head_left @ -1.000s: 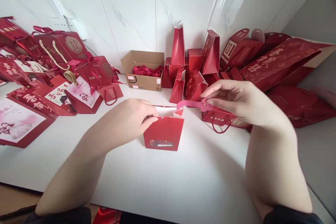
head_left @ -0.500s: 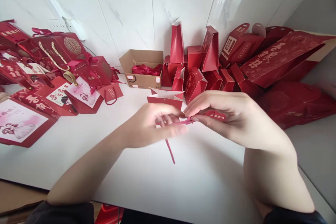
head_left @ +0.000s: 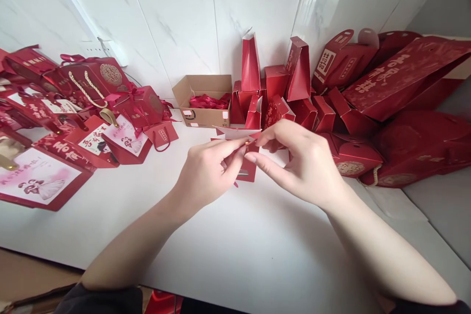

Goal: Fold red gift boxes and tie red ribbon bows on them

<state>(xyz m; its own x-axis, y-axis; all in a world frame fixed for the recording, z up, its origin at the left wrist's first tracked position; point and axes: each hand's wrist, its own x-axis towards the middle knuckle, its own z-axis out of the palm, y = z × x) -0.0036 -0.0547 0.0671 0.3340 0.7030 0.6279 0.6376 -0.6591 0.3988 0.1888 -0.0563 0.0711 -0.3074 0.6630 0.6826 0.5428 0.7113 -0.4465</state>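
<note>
Now, head view, pink strip: mid-frame, less of it showing than a moment ago; handling seems narrowed to the fingertips.
Left hand: thumb and forefinger pinched together, seemingly on the strip.
Right hand: thumb and forefinger curved, just beside; cannot tell whether gripping.
Red box: smooth card, windowed, behind the hands.
Carton: upper centre, brown cardboard, glossy crumpled ribbon inside.

PLACE: apparently gift-packing workroom | white table | massed red gift boxes | carton of ribbon | tiled wall
</note>
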